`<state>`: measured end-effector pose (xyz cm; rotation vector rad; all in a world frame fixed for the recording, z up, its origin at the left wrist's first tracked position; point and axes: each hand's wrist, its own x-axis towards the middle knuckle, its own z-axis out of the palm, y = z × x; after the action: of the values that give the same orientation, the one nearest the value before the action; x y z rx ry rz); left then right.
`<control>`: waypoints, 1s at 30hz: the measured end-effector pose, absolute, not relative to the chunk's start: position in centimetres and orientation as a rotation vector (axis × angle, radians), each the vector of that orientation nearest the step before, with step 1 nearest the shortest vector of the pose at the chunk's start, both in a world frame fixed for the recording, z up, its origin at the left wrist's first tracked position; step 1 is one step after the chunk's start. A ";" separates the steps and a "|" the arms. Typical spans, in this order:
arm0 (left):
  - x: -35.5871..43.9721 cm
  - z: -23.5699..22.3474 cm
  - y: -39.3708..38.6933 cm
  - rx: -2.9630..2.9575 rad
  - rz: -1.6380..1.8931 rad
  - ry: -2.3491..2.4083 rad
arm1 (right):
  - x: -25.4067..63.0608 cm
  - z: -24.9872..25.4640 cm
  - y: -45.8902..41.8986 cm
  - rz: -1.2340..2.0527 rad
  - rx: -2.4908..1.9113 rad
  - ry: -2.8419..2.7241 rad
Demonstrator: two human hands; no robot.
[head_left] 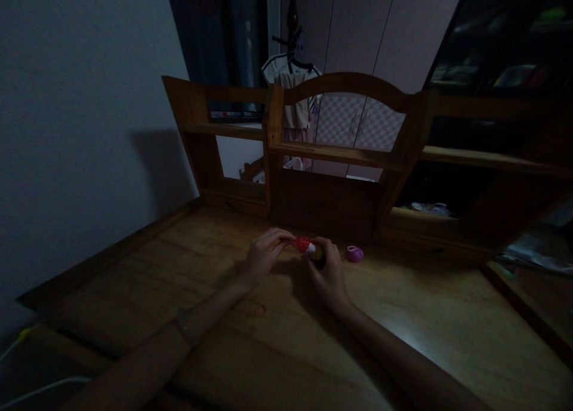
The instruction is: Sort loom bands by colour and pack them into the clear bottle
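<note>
Both my hands meet near the back of a wooden desk (403, 327). My right hand (329, 273) is wrapped round a small dark bottle (317, 254) that lies tilted with its red cap (302, 244) pointing left. The fingertips of my left hand (264, 255) are pinched together at that red cap. A small pink lid-like object (355, 254) lies on the desk just right of my right hand, apart from it. The room is dim and small details are hard to make out.
A wooden shelf unit (340, 154) stands along the desk's back edge right behind my hands. A white wall (80, 130) runs along the left. A thin red band (260, 310) lies on the desk near my left wrist. Clothes hang beyond the shelf.
</note>
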<state>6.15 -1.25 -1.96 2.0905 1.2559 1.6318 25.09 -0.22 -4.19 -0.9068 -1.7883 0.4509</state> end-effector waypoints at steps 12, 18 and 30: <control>6.0 -2.0 -1.5 2.139 1.662 1.309 | 25.1 -4.5 -0.3 0.467 -0.882 -1.840; 6.4 -2.0 -1.5 2.031 1.638 1.400 | 25.0 -4.2 -0.4 0.494 -0.866 -1.837; 5.5 -1.3 -2.1 2.304 1.539 1.345 | 25.2 -4.1 -0.4 0.514 -0.853 -1.812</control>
<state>5.54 -2.08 -1.26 2.3036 1.3447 1.5391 25.16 -0.38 -4.14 -0.8535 -1.8116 0.5142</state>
